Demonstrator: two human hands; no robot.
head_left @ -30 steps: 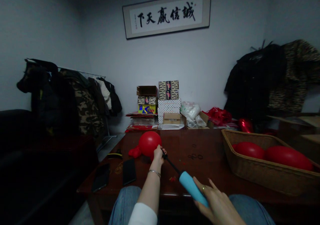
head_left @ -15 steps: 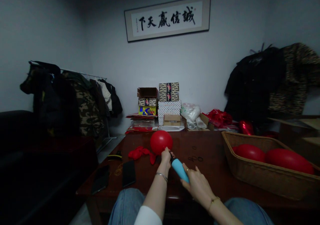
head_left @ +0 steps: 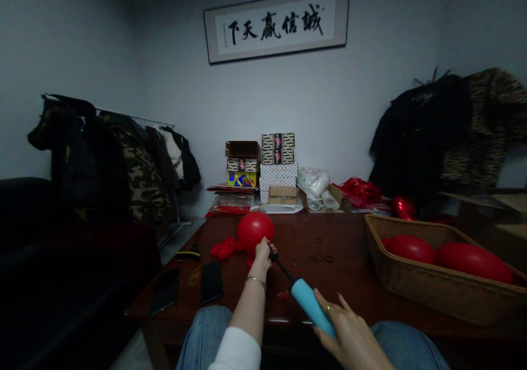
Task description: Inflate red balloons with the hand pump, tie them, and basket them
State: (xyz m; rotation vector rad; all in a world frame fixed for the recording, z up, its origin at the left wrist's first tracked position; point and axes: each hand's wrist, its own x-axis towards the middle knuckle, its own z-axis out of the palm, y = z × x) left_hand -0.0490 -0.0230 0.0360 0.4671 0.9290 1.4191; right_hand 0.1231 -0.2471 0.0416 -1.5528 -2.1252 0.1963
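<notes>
A round, partly inflated red balloon (head_left: 256,229) sits at the end of a blue and black hand pump (head_left: 312,306). My left hand (head_left: 263,252) is closed around the balloon's neck and the pump's nozzle end. My right hand (head_left: 349,326) grips the blue barrel near its lower end, with some fingers stretched along it. A length of black rod shows between the barrel and the nozzle end. Limp red balloons (head_left: 225,248) lie on the table just left of the inflated one.
A wicker basket (head_left: 428,290) with red balloons stands on the right of the wooden table (head_left: 346,233). Two dark phones (head_left: 211,283) and yellow rubber bands (head_left: 195,276) lie at left. Boxes (head_left: 279,178) are stacked at the back.
My right hand has drawn the blue barrel down and right, baring the black rod. My left hand and the balloon have shifted slightly left.
</notes>
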